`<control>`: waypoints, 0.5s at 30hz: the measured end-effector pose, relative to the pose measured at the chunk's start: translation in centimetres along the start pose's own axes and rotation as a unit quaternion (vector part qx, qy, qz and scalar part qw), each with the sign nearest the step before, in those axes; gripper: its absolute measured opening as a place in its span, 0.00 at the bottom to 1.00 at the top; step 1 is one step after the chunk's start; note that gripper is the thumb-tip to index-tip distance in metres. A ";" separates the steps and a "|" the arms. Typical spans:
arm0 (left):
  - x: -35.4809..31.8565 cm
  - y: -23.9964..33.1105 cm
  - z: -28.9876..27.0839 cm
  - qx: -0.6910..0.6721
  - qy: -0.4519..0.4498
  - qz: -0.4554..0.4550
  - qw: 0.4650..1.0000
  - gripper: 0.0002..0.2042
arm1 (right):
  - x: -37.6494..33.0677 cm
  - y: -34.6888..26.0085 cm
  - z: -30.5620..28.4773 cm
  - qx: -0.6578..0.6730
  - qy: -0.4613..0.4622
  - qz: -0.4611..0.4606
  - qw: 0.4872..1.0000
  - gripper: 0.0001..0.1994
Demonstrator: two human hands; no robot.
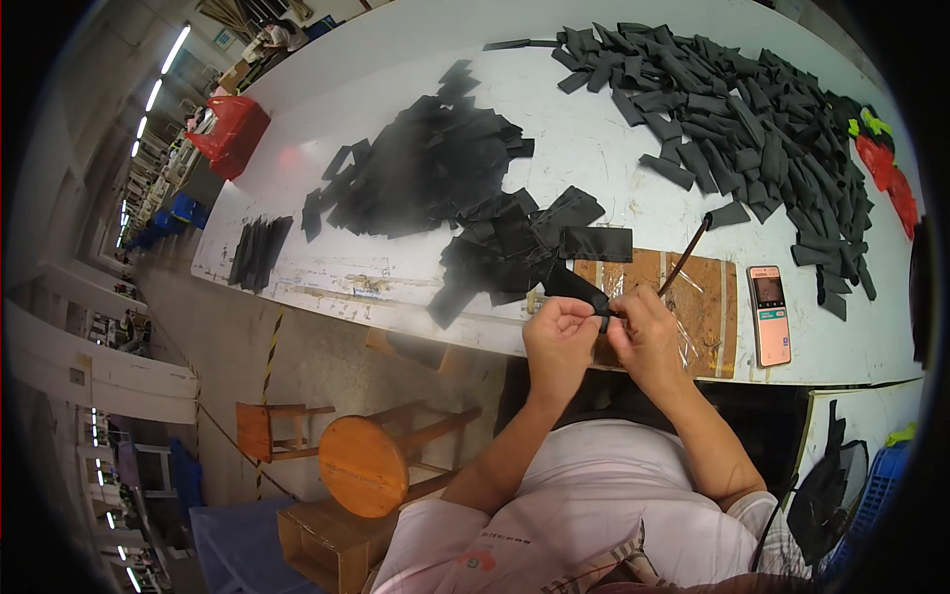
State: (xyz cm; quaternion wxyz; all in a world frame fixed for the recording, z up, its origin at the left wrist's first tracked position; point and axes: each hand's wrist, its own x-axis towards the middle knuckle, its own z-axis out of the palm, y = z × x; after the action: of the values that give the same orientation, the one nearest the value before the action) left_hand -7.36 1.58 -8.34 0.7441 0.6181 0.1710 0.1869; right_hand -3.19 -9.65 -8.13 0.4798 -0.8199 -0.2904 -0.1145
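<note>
My left hand (562,342) and my right hand (643,337) meet at the table's near edge, fingertips pinched together on a black fabric piece (578,289). The fingers hide part of it. A thin brown stick (685,259) slants up from beside my right hand; whether that hand touches it I cannot tell. At the stick's far end lies a dark fabric tube (728,214). Below and beyond my hands is a brown board (714,322) with strips of clear tape. Loose flat black pieces (515,236) spread just beyond my left hand.
A large black fabric heap (421,168) lies at the middle left, many dark tubes (732,129) at the far right. A phone (769,315) rests right of the board. Also around are a stack of strips (260,253), a red bag (230,137) and a wooden stool (363,465).
</note>
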 end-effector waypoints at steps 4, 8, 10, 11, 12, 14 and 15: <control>1.1 0.2 -1.8 -0.301 -0.179 -0.203 0.914 0.08 | 0.0 1.0 -0.9 0.308 -0.074 0.178 0.932 0.04; 0.8 1.1 -1.6 -0.179 -0.226 -0.204 0.935 0.11 | 0.2 0.5 -2.2 0.578 -0.142 0.390 0.702 0.03; 0.7 1.0 -0.8 -0.165 -0.192 -0.202 0.946 0.11 | -0.3 0.2 -1.8 0.631 -0.129 0.391 0.658 0.04; 0.6 0.5 0.0 -0.072 -0.122 -0.085 0.986 0.11 | -0.4 0.0 -1.6 0.680 -0.114 0.390 0.610 0.06; 0.5 0.3 0.4 0.022 -0.049 0.034 0.998 0.10 | -0.4 -0.1 -1.6 0.680 -0.115 0.390 0.610 0.06; 0.2 0.4 0.8 0.069 -0.028 0.043 0.996 0.09 | -0.1 0.1 -1.6 0.579 -0.150 0.352 0.720 0.07; 0.4 -0.2 0.7 0.013 -0.045 0.048 0.998 0.09 | -0.1 0.4 -1.5 0.579 -0.152 0.351 0.720 0.07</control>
State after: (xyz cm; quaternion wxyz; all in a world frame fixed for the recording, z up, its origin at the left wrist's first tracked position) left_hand -6.67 1.09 -8.39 0.7333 0.6429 0.1101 0.1918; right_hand -2.95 -11.15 -7.68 0.8163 -0.4316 -0.0603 0.3792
